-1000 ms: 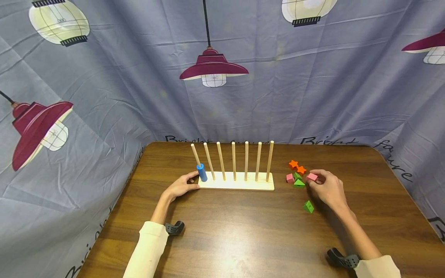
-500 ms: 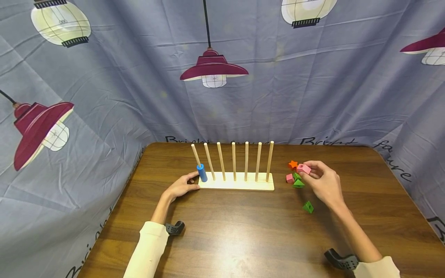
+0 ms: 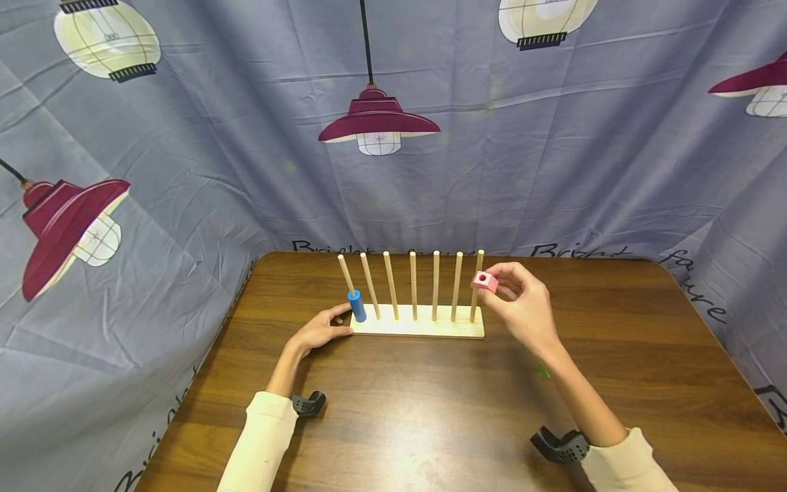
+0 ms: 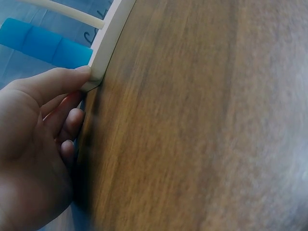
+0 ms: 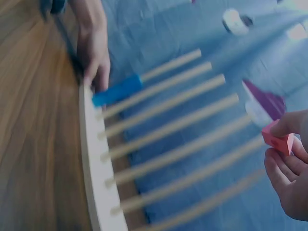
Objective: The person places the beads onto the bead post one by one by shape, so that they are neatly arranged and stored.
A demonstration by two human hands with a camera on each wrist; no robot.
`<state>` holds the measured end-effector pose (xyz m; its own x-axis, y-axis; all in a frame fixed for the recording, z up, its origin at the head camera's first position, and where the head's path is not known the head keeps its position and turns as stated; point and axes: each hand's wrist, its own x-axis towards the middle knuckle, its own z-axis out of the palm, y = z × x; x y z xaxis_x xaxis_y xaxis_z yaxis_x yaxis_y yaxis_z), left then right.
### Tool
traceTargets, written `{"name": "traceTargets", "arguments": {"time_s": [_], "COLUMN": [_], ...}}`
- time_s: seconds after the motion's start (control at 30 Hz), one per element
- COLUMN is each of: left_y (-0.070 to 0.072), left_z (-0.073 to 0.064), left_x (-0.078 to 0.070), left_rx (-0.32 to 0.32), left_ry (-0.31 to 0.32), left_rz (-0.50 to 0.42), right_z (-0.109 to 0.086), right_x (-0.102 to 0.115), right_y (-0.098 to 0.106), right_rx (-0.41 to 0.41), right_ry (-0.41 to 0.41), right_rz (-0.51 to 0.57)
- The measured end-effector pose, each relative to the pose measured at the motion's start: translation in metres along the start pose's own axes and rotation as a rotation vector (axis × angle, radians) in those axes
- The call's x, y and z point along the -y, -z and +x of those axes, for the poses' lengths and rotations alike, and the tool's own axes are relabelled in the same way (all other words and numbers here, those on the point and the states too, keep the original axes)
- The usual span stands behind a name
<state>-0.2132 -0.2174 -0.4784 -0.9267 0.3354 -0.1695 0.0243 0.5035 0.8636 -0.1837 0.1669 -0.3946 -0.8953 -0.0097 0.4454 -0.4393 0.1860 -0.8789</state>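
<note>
A wooden peg board [image 3: 418, 328] with a row of several upright pegs stands on the table. Blue cylinder pieces [image 3: 356, 307] are stacked on its leftmost peg; the left wrist view shows joints between them. My left hand [image 3: 322, 329] grips the board's left end, the thumb [image 4: 62, 81] on its near side. Between thumb and fingertips, my right hand [image 3: 522, 304] pinches a pink block [image 3: 486, 281] with a hole in it. The block is raised near the upper part of the rightmost peg [image 3: 475, 304], apart from the board. In the right wrist view, the pink block [image 5: 277, 138] shows its hole.
A green block [image 3: 542, 371] lies on the brown table [image 3: 393, 410], partly hidden by the right forearm. The other small blocks at the right are out of sight behind the right hand. A grey curtain [image 3: 393, 191] with printed lamps hangs behind the table.
My right hand has carried the pink block up and left from the loose blocks to the rightmost peg. The left hand and the board have stayed in place.
</note>
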Motion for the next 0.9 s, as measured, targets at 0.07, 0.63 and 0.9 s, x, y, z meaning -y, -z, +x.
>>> {"name": "traceTargets", "arguments": {"time_s": [0.07, 0.63, 0.9], "left_y": [0.000, -0.001, 0.001], "left_z": [0.000, 0.017, 0.019], "left_x": [-0.001, 0.031, 0.037], "left_rx": [-0.002, -0.015, -0.006], "left_ry": [0.001, 0.001, 0.018], "left_rz": [0.001, 0.024, 0.013], "right_z": [0.004, 0.039, 0.052], "right_x": [0.006, 0.047, 0.046], "right_y": [-0.016, -0.124, -0.154], "right_rx": [0.032, 0.117, 0.096], "right_ry": [0.020, 0.091, 0.083], "right_rz": [0.060, 0.165, -0.001]}}
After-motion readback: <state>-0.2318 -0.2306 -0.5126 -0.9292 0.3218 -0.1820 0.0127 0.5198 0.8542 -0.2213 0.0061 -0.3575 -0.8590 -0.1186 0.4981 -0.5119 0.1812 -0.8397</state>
